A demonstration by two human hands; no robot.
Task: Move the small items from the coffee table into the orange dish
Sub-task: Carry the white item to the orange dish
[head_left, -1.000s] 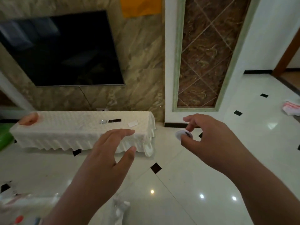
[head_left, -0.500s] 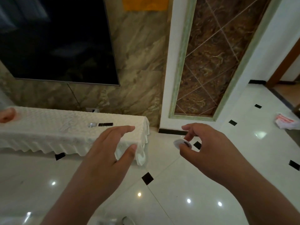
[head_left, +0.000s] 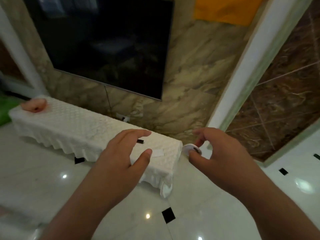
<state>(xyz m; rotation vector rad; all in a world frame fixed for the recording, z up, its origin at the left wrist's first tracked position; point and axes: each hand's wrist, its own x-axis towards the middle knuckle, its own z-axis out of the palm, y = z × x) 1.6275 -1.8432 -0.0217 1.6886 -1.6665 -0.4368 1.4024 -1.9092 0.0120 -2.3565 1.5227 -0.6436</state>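
My right hand (head_left: 220, 156) pinches a small white round item (head_left: 189, 148) with a dark spot, held in the air just past the right end of a low cabinet under a white quilted cover (head_left: 83, 125). My left hand (head_left: 121, 158) hovers open, fingers spread, above that cover's right part. On the cover lie a small black item (head_left: 140, 141), partly hidden by my left fingers, and a flat white piece (head_left: 158, 152). An orange-pink dish (head_left: 34, 105) sits at the cover's far left end.
A large dark TV (head_left: 103, 40) hangs on the marble wall above the cabinet. A white and green pillar (head_left: 242, 71) stands to the right. The glossy white floor (head_left: 52, 187) has small black inlays. Something green (head_left: 5, 110) shows at the left edge.
The view has tilted and drawn closer to the covered cabinet. Both hands hold the same poses; the right still pinches the white round item, now beside the cabinet's right end.
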